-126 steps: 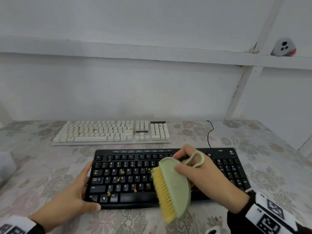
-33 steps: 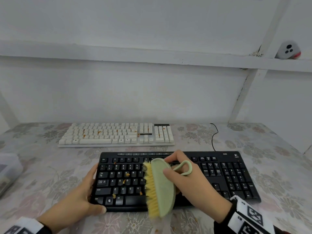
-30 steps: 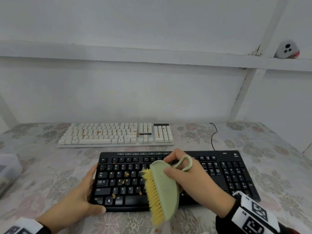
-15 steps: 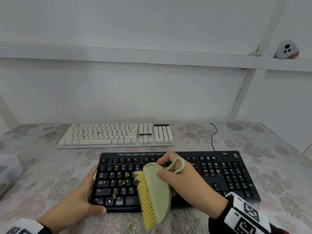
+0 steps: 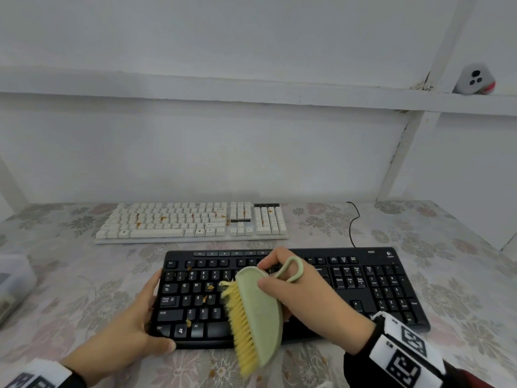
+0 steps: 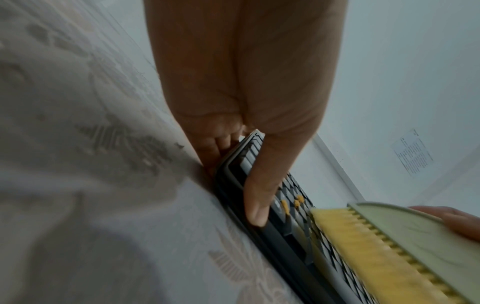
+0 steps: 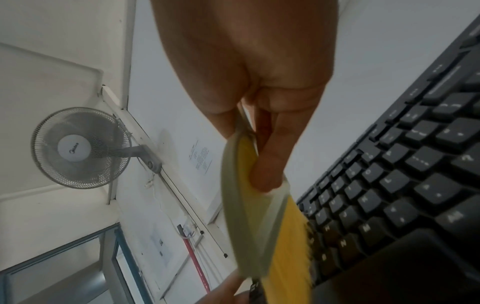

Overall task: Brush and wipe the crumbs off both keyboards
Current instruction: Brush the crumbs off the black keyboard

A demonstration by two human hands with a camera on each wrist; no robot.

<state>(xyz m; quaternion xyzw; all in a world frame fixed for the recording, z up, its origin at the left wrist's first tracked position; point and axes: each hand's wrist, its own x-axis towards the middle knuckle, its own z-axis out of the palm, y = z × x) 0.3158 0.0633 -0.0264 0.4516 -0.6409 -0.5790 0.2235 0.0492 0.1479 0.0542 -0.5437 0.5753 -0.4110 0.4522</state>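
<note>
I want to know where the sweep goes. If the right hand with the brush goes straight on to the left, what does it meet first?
Probably the crumbs near the D key of the black keyboard, just left of the brush the right hand holds; farther on, the left hand.

- The black keyboard (image 5: pixel 293 292) is lying on the table (image 5: pixel 461 278), nearest the person.
- The white keyboard (image 5: pixel 193 221) is lying behind it, toward the left.
- A container (image 5: pixel 12 281) is sitting at the table's left edge.
- A small device (image 5: pixel 474 79) is resting on the ledge above, right.
</note>
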